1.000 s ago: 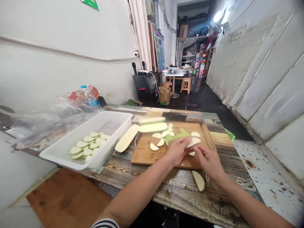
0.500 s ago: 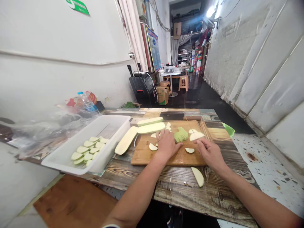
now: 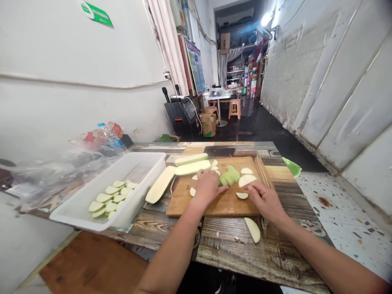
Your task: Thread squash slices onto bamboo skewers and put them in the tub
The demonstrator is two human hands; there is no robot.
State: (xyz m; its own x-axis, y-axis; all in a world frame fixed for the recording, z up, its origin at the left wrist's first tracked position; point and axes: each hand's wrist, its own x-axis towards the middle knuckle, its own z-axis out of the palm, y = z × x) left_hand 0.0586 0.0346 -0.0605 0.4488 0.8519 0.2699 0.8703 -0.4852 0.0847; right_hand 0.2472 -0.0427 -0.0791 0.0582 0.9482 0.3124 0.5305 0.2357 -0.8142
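Observation:
Palm down over the wooden cutting board [image 3: 214,208], my left hand [image 3: 207,187] has its thumb spread away from its bent fingers, beside a fanned row of pale green zucchini slices [image 3: 229,175]. Whether its fingertips grip anything is hidden. My right hand [image 3: 263,199] is closed, pinching the edge of a half-round zucchini slice [image 3: 246,180] between thumb and forefinger. Behind that slice lies another slice [image 3: 246,170], and a smaller piece [image 3: 241,195] sits in front. Long zucchini halves [image 3: 192,167] rest at the board's back left, with another half [image 3: 161,184] beside the board.
A white plastic tub [image 3: 61,213] with several slices [image 3: 104,197] stands at left. A cleaver [image 3: 219,151] lies behind the board, thin wooden sticks [image 3: 265,173] along its right edge. One slice [image 3: 252,230] is on the table near the front. Plastic bags [image 3: 55,171] crowd the left end.
My right hand has moved slightly left with the half-round slice, which now sits farther from the slice behind it. My left hand has barely moved. The whole view has shifted slightly.

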